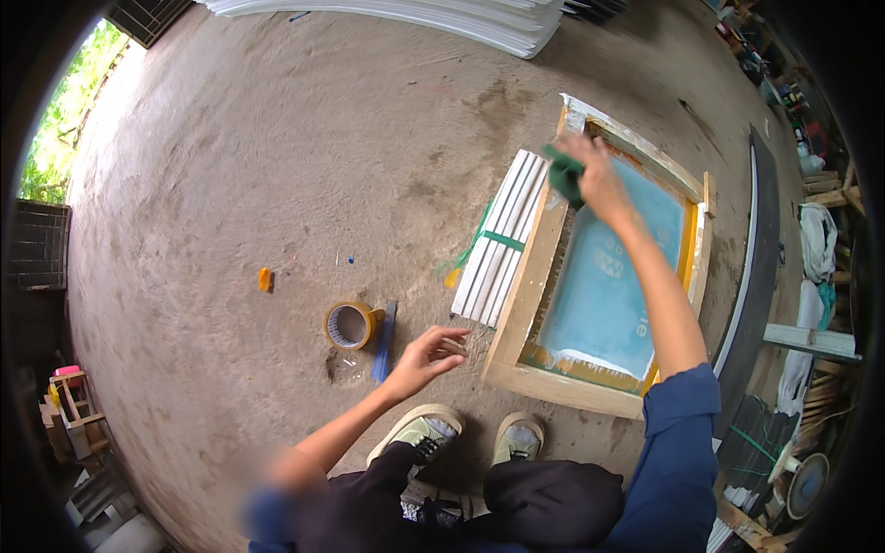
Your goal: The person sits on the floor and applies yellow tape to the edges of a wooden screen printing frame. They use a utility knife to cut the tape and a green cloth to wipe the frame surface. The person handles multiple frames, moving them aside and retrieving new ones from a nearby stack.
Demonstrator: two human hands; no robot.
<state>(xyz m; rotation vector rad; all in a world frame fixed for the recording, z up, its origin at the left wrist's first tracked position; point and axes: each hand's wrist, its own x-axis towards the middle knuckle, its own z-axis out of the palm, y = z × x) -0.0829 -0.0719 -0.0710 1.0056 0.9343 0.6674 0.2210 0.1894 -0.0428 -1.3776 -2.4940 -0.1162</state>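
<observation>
A wooden-framed printing screen (604, 267) with blue mesh lies on the floor to the right, pale printed marks showing on the mesh. My right hand (595, 175), slightly blurred, reaches over its far left part. Its fingers are closed on a crumpled dark green cloth (566, 177), which lies against the left rail of the frame. My left hand (427, 361) hangs above the floor near the frame's close left corner. Its fingers are loosely bent and apart, with nothing in them.
Left of the frame lies a bundle of white strips (502, 240) tied with green band. A roll of brown tape (350, 325) and a blue strip (385, 341) are left of my hand. An orange piece (265, 279) lies farther left. White sheets (396, 14) are stacked at the back.
</observation>
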